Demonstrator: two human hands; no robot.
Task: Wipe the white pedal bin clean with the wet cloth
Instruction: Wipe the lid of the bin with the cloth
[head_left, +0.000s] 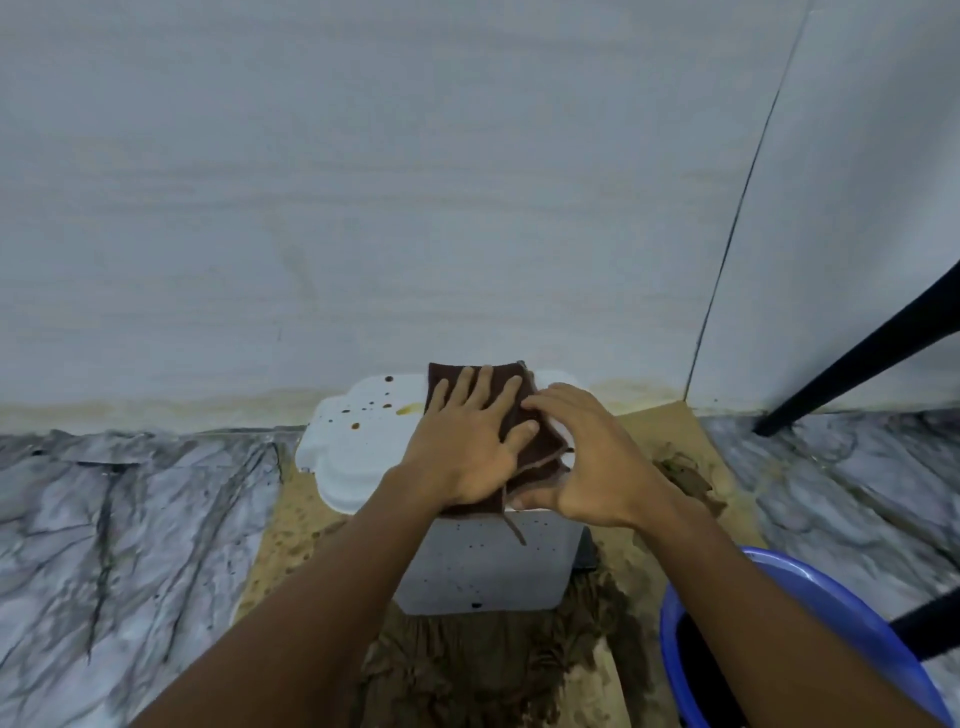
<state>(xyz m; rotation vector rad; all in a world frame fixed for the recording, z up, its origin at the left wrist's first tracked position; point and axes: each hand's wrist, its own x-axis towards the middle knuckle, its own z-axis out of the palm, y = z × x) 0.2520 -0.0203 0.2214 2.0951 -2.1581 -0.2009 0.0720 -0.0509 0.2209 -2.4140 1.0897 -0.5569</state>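
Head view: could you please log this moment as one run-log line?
left hand flat on brown cloth | right hand at cloth edge, grip unclear | bin lid left side spotted

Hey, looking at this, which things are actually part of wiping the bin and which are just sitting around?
In the job: white pedal bin, its spotted lid, brown cloth, left hand pressing flat on it, right hand at the cloth's edge.
Lying about: blue basin, untouched; black chair legs; cardboard sheet under the bin.
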